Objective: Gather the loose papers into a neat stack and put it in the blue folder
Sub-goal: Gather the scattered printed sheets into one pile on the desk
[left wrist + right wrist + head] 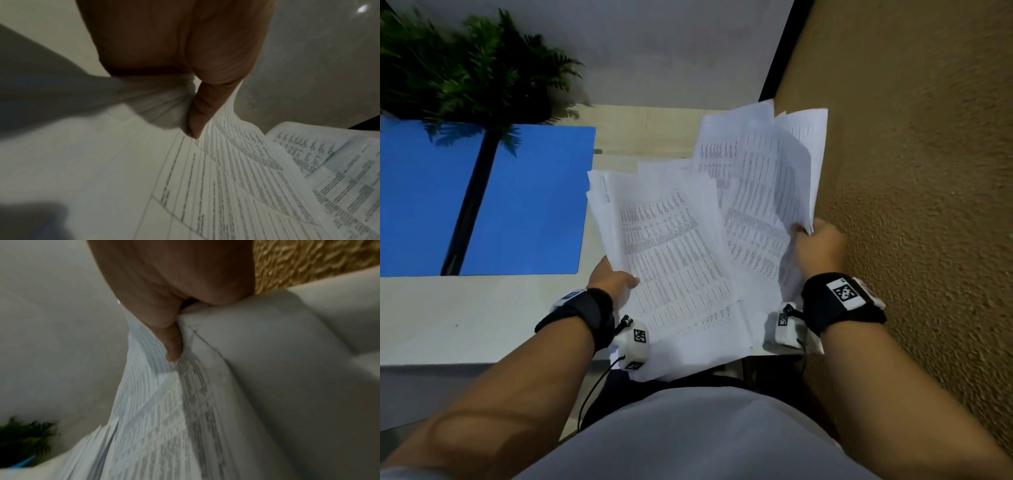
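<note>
While lifted off counter (482, 318), papers (678, 246) splay loose: light, floppy, slippery. Left hand (613, 281) pinches near edge, right hand (818, 243) pinches right edge. Best squared by opposite edges. Blue folder (530, 202) lies left.

The bare desk (482, 308) along its near edge, in front of the blue folder (527, 205), is left open for a hand to pass. The far left corner is crowded by a fern (465, 68), whose dark stem lies across the folder. The right side is shut in by a textured wall (911, 171), right against the fanned papers (681, 246). These papers are gripped by the left hand (613, 279) and the right hand (820, 243), so the desk's right end is covered.
</note>
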Available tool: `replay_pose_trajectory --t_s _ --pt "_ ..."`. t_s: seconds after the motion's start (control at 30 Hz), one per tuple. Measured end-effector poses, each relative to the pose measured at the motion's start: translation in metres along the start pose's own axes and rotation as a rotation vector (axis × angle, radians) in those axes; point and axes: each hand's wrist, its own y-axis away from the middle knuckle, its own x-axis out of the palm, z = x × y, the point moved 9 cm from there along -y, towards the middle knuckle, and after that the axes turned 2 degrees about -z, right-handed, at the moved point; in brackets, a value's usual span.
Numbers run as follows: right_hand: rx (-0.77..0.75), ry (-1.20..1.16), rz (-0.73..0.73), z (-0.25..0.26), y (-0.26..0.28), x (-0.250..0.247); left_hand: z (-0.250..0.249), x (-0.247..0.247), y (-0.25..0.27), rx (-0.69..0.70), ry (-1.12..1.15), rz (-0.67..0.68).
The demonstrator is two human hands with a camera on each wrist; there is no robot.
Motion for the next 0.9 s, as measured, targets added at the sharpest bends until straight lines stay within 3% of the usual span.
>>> replay_pose_trajectory --t_s 0.33,0.47,0.57,0.63,0.73,0.9 --pt "-0.219 0.060 -0.286 0.050 -0.001 -0.082 -0.013 0.009 0.018 0.037 0.042 0.063" --pt "-0.263 -0.132 -0.427 0.072 0.003 -0.124 -0.012 0.011 0.022 0.046 0.065 0.086" --pt "-0.269 -0.270 -0.461 0.086 0.005 -0.139 -0.025 0.007 0.034 0.152 0.085 0.012" --pt "-0.233 -0.367 -0.427 0.085 0.006 -0.129 -0.039 0.004 0.048 0.256 0.036 -0.035" --pt "-0.127 -0.478 -0.250 0.071 0.013 -0.076 -0.045 0.007 0.058 0.257 0.018 -0.018" --pt "0.136 -0.615 0.109 0.015 0.056 0.036 -0.032 0.010 0.051 0.011 0.272 0.125"
